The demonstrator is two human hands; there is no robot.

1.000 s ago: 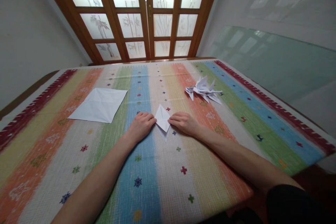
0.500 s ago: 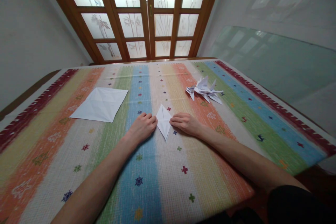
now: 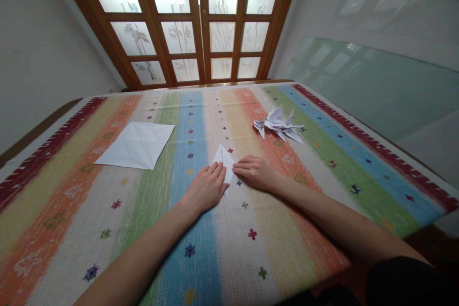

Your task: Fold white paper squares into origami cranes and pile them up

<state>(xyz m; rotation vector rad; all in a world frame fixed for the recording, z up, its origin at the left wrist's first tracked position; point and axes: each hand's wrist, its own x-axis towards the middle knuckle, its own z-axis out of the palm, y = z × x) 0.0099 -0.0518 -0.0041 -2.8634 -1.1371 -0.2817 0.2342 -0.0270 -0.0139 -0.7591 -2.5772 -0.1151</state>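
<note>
A small white sheet of paper folded into a diamond (image 3: 226, 157) lies on the striped tablecloth in front of me. My left hand (image 3: 210, 184) rests flat across its left and lower part, fingers stretched out and thumb apart, hiding much of it. At the right corner, my right hand (image 3: 254, 170) has its fingers pressed together on the paper's edge. A centre slit shows in the upper half of the diamond, and its bottom tip peeks out below my left thumb.
To the left lies a larger creased white sheet (image 3: 134, 146), unfolded. Several folded paper cranes (image 3: 278, 125) sit in a cluster at the right. The patterned tablecloth (image 3: 229, 258) covers the table, with wooden glass-paned doors (image 3: 201, 19) beyond its far edge.
My left hand has moved right from the diamond's left corner and now lies over the paper. My right hand has stayed at the right corner.
</note>
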